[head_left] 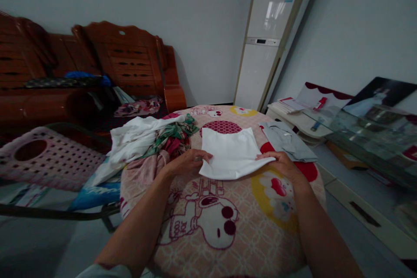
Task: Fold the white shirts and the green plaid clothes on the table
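Observation:
A white cloth garment [230, 150], folded to a rough rectangle, lies in the middle of the round table; its exact kind cannot be told. My left hand [192, 160] grips its left side near the front corner, fingers closed on the fabric. On the opposite side my right hand [280, 163] pinches the right front corner, which lifts slightly off the table. The near edge of the fabric sags between both hands. Right of it rests a folded grey garment [286, 139]. To the left is a loose heap of white clothes [137, 137] and a green patterned cloth [176, 134].
A pink patterned cover [260, 243] drapes the table. At left stand a pink lattice-backed chair [65, 156] and a wooden sofa [127, 61]. A tall white air conditioner [260, 69] is behind. On the right, a glass-topped stand [358, 134] sits close to the table.

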Available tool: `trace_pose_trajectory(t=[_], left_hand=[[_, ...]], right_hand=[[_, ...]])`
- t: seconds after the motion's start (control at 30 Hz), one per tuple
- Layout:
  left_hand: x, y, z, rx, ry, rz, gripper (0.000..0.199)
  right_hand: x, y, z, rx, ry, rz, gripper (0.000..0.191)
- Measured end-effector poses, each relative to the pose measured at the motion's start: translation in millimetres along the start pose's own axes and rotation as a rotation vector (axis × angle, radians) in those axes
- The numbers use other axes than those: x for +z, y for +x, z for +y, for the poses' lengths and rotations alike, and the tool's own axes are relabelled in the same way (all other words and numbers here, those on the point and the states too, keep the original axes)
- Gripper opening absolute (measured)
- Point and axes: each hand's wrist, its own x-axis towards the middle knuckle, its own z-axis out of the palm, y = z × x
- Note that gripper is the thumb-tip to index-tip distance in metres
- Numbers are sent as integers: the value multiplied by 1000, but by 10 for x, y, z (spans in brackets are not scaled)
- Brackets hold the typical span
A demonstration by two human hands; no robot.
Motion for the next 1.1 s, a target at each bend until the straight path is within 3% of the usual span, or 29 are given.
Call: trace_pose_trajectory(t=[0.17,0.3,0.4,0.47,0.57,0.63,0.73,0.9,1.1], left_hand=[[-187,129,35,15,-140,186,26],[-174,430,-150,-79,-386,414,39],[-102,773,-386,-190,-411,666,39],[-46,971,-517,-379,-273,791,28],[31,1114,-626,-628,0,753,22],[66,1113,-654,-660,114,692,27],[94,1062,-660,-629,168,649,25],[132,1047,-584,-607,298,674,23],[163,1052,-440,-576,356,723,29]], right_hand=[[93,406,-32,-33,228,331,29],[182,901,12,-74,339,502,36],[196,1271,123,-52,284,616,34],[189,1436,248,57,154,636,31],[186,1504,477,245,-40,617,24],[199,1462,607,287,-83,610,21],[246,1377,703,251,-135,607,29],[373,1312,634,112,-276,593,41],[453,1280,553,-44,-337,740,42]])
